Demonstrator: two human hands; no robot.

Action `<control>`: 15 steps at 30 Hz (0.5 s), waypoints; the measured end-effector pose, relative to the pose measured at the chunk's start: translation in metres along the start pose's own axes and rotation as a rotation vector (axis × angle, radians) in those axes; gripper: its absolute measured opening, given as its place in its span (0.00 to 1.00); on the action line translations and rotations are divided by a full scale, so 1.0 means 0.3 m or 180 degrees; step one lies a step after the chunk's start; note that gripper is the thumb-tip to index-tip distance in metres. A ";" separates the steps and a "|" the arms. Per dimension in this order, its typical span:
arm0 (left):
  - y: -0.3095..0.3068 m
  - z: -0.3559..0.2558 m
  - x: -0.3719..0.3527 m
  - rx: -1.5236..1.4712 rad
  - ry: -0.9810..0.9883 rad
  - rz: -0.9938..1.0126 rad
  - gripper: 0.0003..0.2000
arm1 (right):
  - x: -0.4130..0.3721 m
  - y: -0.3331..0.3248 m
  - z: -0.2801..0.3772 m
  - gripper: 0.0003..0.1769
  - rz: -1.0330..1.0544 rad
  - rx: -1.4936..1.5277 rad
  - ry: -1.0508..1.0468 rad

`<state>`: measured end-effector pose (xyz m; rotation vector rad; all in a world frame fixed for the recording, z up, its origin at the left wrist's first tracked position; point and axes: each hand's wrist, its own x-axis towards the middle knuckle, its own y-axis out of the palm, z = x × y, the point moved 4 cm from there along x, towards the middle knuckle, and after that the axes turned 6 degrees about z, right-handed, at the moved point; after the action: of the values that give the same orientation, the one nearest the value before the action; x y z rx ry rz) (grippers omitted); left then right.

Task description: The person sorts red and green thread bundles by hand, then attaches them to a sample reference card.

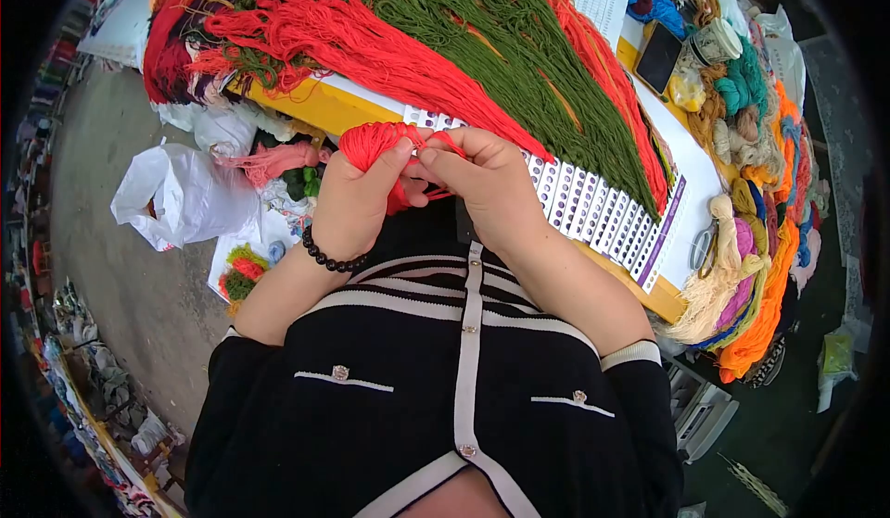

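Note:
A looped bundle of red thread [371,142] is gripped in my left hand [366,189], close to my body at the table's near edge. My right hand [487,180] pinches red strands from the same bundle, its fingertips meeting those of the left. Some red thread hangs below the fingers, partly hidden by them. Just beyond my hands, long red thread [399,50] and dark green thread [519,64] lie spread across the table. Their ends run to white cards with rows of holes [589,201].
Skeins of many colours [742,240] are heaped along the right side, with scissors [702,249] beside them. A black phone [658,57] and a paper cup [716,44] lie at the upper right. White plastic bags [181,194] stand on the left. The yellow table edge [306,104] runs before me.

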<state>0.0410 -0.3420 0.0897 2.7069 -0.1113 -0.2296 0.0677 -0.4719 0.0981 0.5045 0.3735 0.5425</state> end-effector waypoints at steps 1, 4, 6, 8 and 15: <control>-0.001 0.002 -0.001 -0.0068 0.0019 -0.0057 0.11 | -0.001 0.000 0.000 0.05 0.0026 -0.0002 0.0024; -0.007 0.011 -0.001 -0.0161 0.0038 -0.0019 0.11 | 0.001 0.002 0.000 0.04 0.0015 0.0091 0.0021; 0.004 0.001 -0.002 -0.0205 0.0091 -0.0212 0.11 | 0.012 -0.014 -0.014 0.05 0.0061 0.0160 0.0034; -0.010 -0.006 -0.003 -0.0249 0.0138 -0.0403 0.12 | 0.023 -0.022 -0.006 0.05 0.0100 0.0229 0.0047; -0.013 -0.014 0.006 -0.0355 0.0170 0.0608 0.19 | 0.039 -0.040 -0.019 0.05 0.0409 0.0961 0.0135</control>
<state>0.0438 -0.3371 0.0917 2.5687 -0.3295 -0.1033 0.0793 -0.4720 0.0846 0.8132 0.4688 0.6252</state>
